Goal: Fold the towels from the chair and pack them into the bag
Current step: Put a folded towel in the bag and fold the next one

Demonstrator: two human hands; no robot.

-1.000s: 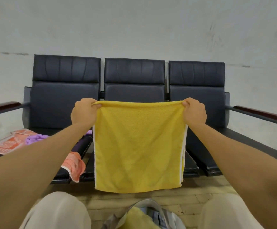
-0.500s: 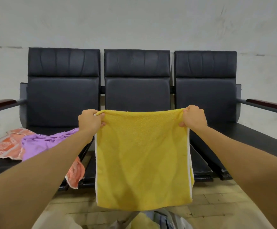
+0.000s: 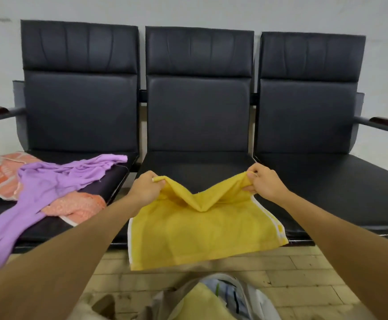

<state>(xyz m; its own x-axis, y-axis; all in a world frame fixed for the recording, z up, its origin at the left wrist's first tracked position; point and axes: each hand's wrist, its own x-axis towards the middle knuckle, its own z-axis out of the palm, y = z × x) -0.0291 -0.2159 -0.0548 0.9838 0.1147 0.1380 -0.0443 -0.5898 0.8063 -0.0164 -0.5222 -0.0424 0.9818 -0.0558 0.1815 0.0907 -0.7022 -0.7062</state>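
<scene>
Head view: left grip (image 3: 145,189) and right grip (image 3: 263,181) each pinch a top corner of the yellow towel (image 3: 195,229) (lower centre), which sags between them across the middle seat (image 3: 197,163) front edge.

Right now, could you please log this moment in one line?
yellow towel: over middle seat, top sagging | left hand: grips left corner | right hand: grips right corner | left seat: purple towel, orange towel
</scene>
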